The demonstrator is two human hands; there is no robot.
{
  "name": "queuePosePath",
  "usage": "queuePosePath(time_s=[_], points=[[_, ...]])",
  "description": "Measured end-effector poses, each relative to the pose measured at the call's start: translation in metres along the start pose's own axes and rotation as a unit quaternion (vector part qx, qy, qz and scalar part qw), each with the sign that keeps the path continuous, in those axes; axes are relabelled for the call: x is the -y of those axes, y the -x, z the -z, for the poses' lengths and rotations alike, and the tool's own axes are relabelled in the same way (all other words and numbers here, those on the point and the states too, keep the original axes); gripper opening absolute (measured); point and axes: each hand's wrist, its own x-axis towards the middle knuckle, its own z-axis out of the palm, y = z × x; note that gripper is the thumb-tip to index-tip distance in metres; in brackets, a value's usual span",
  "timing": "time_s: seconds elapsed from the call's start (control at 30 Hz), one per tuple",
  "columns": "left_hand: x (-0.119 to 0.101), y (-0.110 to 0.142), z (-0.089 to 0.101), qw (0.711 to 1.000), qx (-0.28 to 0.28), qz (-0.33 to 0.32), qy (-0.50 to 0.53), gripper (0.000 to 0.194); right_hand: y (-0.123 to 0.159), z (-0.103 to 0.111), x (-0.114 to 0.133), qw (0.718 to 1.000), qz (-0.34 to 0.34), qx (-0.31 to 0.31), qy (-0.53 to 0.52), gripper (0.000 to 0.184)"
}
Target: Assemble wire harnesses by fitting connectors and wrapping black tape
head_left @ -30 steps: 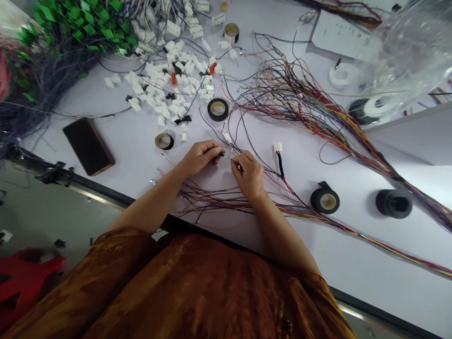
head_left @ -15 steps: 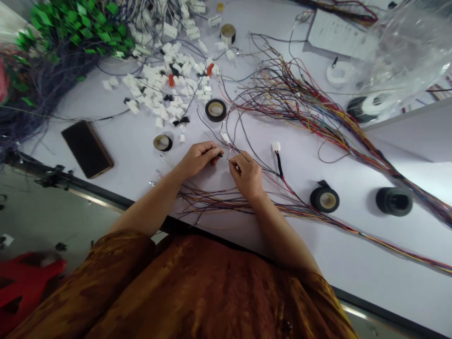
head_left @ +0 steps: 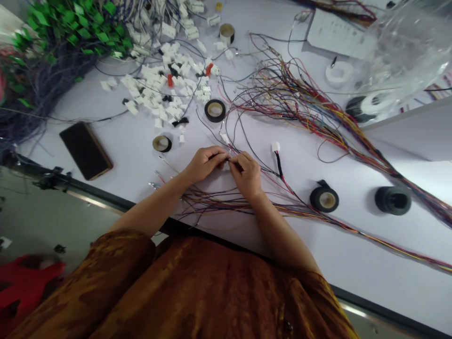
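Your left hand (head_left: pixel 204 165) and right hand (head_left: pixel 246 175) meet above the counter (head_left: pixel 353 268), both pinching thin wires (head_left: pixel 229 161) between the fingertips; the tiny ends are too hidden to make out. A loose bundle of coloured wires (head_left: pixel 215 200) fans out beneath your forearms. Just beyond your right hand lies a white connector (head_left: pixel 275 147) on a black-sleeved lead, then a roll of black electrical tape (head_left: pixel 324 199). A heap of white plastic connectors (head_left: pixel 162 89) sits farther up the counter.
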Motion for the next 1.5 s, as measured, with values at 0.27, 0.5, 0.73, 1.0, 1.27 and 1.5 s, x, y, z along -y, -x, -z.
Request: queuePosePath(time_s=[0.27, 0.5, 0.73, 1.0, 1.27, 1.5], points=[[0.004, 0.0, -0.007, 0.982, 0.008, 0.066, 0.176, 0.03, -0.001, 0.0, 0.003, 1.0, 0.009, -0.022, -0.014, 0.018], [-0.003, 0.0, 0.002, 0.984, -0.026, 0.061, 0.168, 0.028, 0.006, 0.018, 0.009, 0.998, -0.018, 0.022, 0.061, 0.018], [0.006, -0.025, 0.007, 0.987, -0.081, 0.109, 0.092, 0.013, 0.044, 0.085, -0.01, 0.961, -0.033, -0.003, 0.274, 0.018], [-0.028, 0.066, -0.002, 0.962, -0.027, -0.099, -0.253, 0.031, 0.147, 0.155, -0.009, 0.931, -0.109, -0.091, 0.336, 0.025], [0.012, 0.143, 0.013, 0.885, 0.082, -0.117, -0.443, 0.032, 0.187, 0.15, -0.01, 0.925, -0.11, -0.056, 0.358, 0.028], [0.028, 0.123, 0.036, 0.904, 0.059, -0.161, -0.392, 0.026, 0.182, 0.15, -0.008, 0.924, -0.104, -0.075, 0.36, 0.026]])
